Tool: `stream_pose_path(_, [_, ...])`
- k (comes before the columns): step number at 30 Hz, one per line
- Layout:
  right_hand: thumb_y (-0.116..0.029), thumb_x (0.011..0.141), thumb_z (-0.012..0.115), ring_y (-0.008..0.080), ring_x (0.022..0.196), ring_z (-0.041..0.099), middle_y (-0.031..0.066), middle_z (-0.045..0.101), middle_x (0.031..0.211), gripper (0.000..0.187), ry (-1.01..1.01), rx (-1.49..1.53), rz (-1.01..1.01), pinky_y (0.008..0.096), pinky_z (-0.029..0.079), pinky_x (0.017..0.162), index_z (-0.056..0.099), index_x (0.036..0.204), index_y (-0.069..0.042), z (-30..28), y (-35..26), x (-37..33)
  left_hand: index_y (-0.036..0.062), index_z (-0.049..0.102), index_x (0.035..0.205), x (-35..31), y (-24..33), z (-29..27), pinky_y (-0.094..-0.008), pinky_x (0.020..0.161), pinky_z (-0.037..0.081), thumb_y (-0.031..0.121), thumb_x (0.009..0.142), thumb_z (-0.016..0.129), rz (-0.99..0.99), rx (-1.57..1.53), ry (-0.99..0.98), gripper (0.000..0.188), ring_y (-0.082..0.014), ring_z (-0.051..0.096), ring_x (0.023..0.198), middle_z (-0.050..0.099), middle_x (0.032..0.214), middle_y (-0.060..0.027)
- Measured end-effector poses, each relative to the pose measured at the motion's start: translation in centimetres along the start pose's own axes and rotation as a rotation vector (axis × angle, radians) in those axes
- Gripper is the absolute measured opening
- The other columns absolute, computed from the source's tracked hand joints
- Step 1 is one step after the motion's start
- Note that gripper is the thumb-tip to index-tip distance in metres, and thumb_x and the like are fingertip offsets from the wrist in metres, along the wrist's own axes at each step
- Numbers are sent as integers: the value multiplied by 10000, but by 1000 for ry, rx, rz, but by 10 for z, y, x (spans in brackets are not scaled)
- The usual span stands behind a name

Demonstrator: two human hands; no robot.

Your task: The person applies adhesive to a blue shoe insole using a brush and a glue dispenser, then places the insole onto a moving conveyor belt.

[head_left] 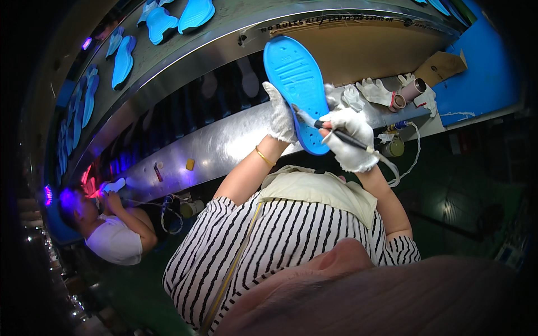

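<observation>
My left hand (281,116), in a white knit glove, grips the left edge of a blue shoe sole (298,73). The sole is held up at a tilt over the metal bench, its face with raised ribs and small holes toward me. In my right hand (351,137), also gloved, is a black-handled brush (310,119) with a pale head. Its dark tip lies at the sole's left edge, beside my left fingers. From the handle's rear end a white tube or cord (392,168) runs off below my right wrist.
Beyond the metal bench (218,140), a conveyor belt (159,61) carries several blue soles (124,61). White gloves (375,91), a metal cup (412,89) and a cardboard piece (441,68) lie at the right. At the left, another person (115,235) handles a sole.
</observation>
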State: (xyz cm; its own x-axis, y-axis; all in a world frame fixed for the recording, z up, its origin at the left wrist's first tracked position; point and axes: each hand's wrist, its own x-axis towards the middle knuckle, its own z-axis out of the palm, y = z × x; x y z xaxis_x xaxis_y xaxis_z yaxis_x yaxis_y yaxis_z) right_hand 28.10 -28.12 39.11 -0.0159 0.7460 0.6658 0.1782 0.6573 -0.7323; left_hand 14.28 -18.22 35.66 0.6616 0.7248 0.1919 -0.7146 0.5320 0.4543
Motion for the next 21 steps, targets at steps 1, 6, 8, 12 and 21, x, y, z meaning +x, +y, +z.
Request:
stream_pose_path(1, [67, 738, 696, 136, 801, 622, 89, 639, 874, 209, -54, 46, 63, 257, 504, 711, 615, 910, -21, 0, -8, 2, 24, 407, 1312, 0, 2, 6, -479, 910, 480, 909, 602, 358, 11, -52, 13, 1135, -329, 595, 972, 567, 1162, -184])
stream_pose_path(6, [51, 750, 699, 149, 792, 625, 96, 645, 892, 178, 42, 201, 134, 270, 508, 729, 606, 883, -21, -6, 1, 1, -5, 404, 1297, 7, 16, 21, -492, 989, 420, 887, 571, 457, 145, -81, -40, 1151, -306, 602, 927, 579, 1119, -164])
stream_pose_path(8, [54, 756, 690, 145, 806, 622, 89, 640, 886, 166, 43, 87, 54, 268, 505, 742, 602, 875, -20, -6, 6, -1, -11, 419, 1285, 9, 19, 25, -501, 1001, 408, 885, 568, 468, 189, -41, -39, 1148, -309, 605, 915, 578, 1133, -186])
stream_pose_path(12, [37, 790, 658, 124, 809, 597, 95, 632, 894, 145, -149, 259, 253, 245, 495, 719, 588, 906, -15, -13, 3, -1, -9, 419, 1295, 21, 30, 18, -508, 1015, 392, 892, 526, 497, 190, -109, -268, 1187, -339, 600, 971, 566, 1169, -217])
stream_pose_path(21, [64, 733, 652, 137, 783, 627, 131, 623, 972, 165, -180, 152, 284, 263, 536, 721, 581, 867, -1, -21, 8, 6, 41, 355, 1371, 20, 51, 12, -591, 919, 453, 880, 445, 562, 26, 228, -303, 1267, -450, 497, 1159, 454, 1288, -271])
